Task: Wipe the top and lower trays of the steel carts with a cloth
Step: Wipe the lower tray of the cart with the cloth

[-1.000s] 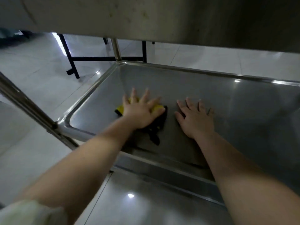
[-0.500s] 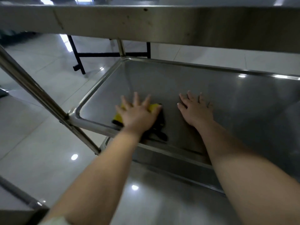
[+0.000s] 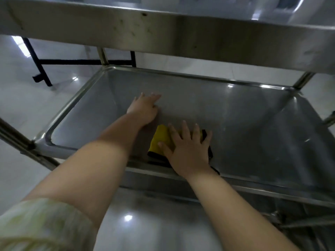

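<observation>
fingers (image 3: 184,130) of the r hand (image 3: 188,153) lie spread & straight, pressing flat on the cloth (image 3: 160,140), none curled round it. the l hand (image 3: 144,110) is flat too, fingers straight (a bit blurred), palm down on bare steel of the lower tray (image 3: 235,120). it sits further in & to the left of the cloth, prob not touching it. the cloth, yellow w/ a black edge, lies near the tray's front rim, approx mid-width, partly under the r palm. what changed: the cloth has swapped hands. 0.5 s ago the l hand pressed it & the r hand rested bare on the tray beside it. now it's the reverse, & the cloth lies further right along the tray than before. the l hand has gone deeper toward the back wall. the view has pulled back too, so more of the top tray (image 3: 181,33) edge & the lower tray's right end show. for the task: the handover prob sets the r hand up to sweep the right half of the lower tray, the easier reach from that side. can't tell from the steel which parts are already wiped, & the top tray's upper face is barely in view.
</observation>
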The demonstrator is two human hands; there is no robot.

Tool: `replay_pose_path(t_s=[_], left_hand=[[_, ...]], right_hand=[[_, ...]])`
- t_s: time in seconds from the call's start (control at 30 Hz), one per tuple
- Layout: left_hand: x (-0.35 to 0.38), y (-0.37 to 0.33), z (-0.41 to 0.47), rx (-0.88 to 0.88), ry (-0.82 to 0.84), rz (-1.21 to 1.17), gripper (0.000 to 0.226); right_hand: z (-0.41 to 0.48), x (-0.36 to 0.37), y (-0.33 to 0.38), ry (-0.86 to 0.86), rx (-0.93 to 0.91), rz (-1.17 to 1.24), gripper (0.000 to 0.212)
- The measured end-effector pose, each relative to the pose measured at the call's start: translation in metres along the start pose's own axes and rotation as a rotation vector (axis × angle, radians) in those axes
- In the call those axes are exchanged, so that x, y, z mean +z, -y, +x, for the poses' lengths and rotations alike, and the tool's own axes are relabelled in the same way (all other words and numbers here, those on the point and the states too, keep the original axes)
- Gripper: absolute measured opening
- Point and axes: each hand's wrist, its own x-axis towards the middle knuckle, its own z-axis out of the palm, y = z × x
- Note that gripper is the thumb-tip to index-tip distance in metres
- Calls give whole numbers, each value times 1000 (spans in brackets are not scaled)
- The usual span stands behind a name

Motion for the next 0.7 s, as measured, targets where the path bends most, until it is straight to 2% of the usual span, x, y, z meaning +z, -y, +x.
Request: replay_pose_path(t_s=[0.07, 0.13, 0.23, 0.3, 0.33, 0.37, 0.47, 0.53, 0.57, 0.63, 0.7], left_hand=[[14, 2, 6, 70, 25, 111, 52], [23, 5, 7, 89, -3, 140, 54], [30, 2, 7, 102, -31, 174, 54], [34, -5, 8, 101, -32, 169, 53], [36, -7, 8, 98, -39, 160, 53], [37, -9, 8, 93, -47, 150, 53], [37, -5, 9, 74, -64, 128, 53], [36, -2, 10, 78, -67, 113, 53], [36, -1, 11, 82, -63, 108, 53], [38, -2, 12, 94, -56, 98, 53], [41, -6, 13, 100, -68, 100, 52]], right_hand=[[0, 1, -36, -63, -15, -16, 77], [8, -3, -97, -86, 45, -43, 85], [27, -22, -182, -49, 384, 36, 84], [51, -26, -181, -50, 654, 133, 73], [66, -26, -157, -53, 696, 128, 71], [81, -24, -124, -42, 625, 102, 70], [94, -10, -33, -47, 122, -2, 69], [97, -19, -51, -45, -28, 13, 69], [101, -22, -85, -69, -5, 26, 69], [102, -27, -169, -101, 230, 51, 81], [104, -32, -232, -203, 583, 153, 94]])
